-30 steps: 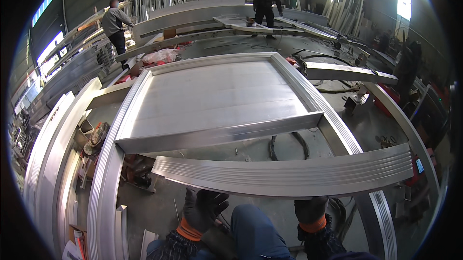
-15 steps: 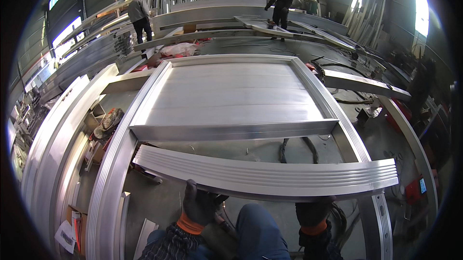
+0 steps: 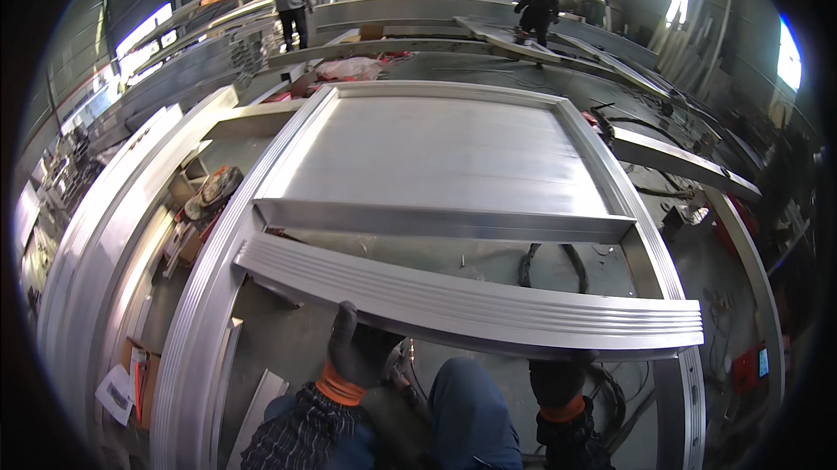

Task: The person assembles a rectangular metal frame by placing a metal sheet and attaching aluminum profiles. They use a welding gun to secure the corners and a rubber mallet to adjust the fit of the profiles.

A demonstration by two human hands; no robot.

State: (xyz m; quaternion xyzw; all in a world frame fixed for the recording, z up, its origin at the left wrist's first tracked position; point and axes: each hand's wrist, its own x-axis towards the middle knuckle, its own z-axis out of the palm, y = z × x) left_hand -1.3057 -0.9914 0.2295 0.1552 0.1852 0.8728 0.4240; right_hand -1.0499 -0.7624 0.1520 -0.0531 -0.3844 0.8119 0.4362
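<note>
A ribbed silver aluminium profile (image 3: 471, 300) lies across the open lower part of a metal frame. Its left end meets the left side rail (image 3: 205, 296), and its right end lies over the right side rail (image 3: 660, 269). My left hand (image 3: 359, 350), in a dark glove with an orange cuff, grips the near edge left of its middle, thumb up against the front face. Toward the right end, my gloved right hand (image 3: 560, 378) holds the profile from below, its fingers mostly hidden underneath. Beyond it, a crossbar (image 3: 445, 219) borders a flat metal panel (image 3: 445, 152) set in the frame.
Long profiles (image 3: 113, 269) lie along the left, near a cardboard box (image 3: 144, 383) with paper. A support beam (image 3: 684, 158) and dark cables (image 3: 571, 269) are at right and below. Two people, one in grey (image 3: 294, 1) and one in black (image 3: 539, 3), stand at the back.
Both hands have shifted the profile leftward relative to the frame; its left end now reaches the left rail and its right end sticks out less. The whole view has swung slightly.
</note>
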